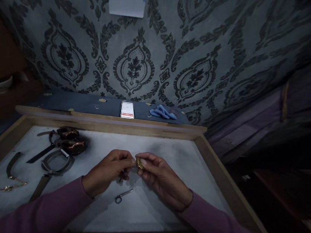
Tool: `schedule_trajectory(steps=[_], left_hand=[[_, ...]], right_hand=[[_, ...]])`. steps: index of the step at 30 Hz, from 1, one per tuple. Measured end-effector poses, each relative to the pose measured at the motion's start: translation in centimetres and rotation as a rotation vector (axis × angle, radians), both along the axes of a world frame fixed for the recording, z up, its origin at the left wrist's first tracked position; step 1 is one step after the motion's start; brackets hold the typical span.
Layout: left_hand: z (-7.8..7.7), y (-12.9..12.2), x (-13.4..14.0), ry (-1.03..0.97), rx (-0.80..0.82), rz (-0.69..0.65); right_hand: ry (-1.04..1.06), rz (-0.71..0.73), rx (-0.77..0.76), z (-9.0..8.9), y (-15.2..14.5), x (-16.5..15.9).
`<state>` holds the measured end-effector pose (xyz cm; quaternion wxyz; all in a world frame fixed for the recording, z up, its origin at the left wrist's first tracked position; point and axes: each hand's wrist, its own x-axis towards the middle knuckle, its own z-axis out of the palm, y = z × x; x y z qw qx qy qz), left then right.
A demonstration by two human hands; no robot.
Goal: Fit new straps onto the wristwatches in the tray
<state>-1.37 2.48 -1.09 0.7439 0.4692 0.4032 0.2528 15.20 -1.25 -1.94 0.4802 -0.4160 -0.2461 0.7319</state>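
Observation:
Over the white surface of a wood-rimmed tray, my right hand pinches a small rounded gold piece that looks like a watch case, between thumb and fingers. My left hand has its fingertips pressed together against the near side of that piece. What the left fingers grip, if anything, is hidden; a thin dark tip shows just beneath them. Below the hands lies a small metal tool with a loop at one end, like small scissors.
Dark straps and shiny brown rounded pieces lie at the tray's left, beside a curved strap with a gold chain. Behind the wooden rim are a small white box and a blue cloth, near a patterned wall.

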Motion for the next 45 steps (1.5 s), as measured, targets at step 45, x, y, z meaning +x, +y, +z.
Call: schedule_trajectory(steps=[45], left_hand=[[0.26, 0.14, -0.35, 0.263, 0.374, -0.130]], right_hand=[[-0.335, 0.026, 0.328, -0.57, -0.38, -0.12]])
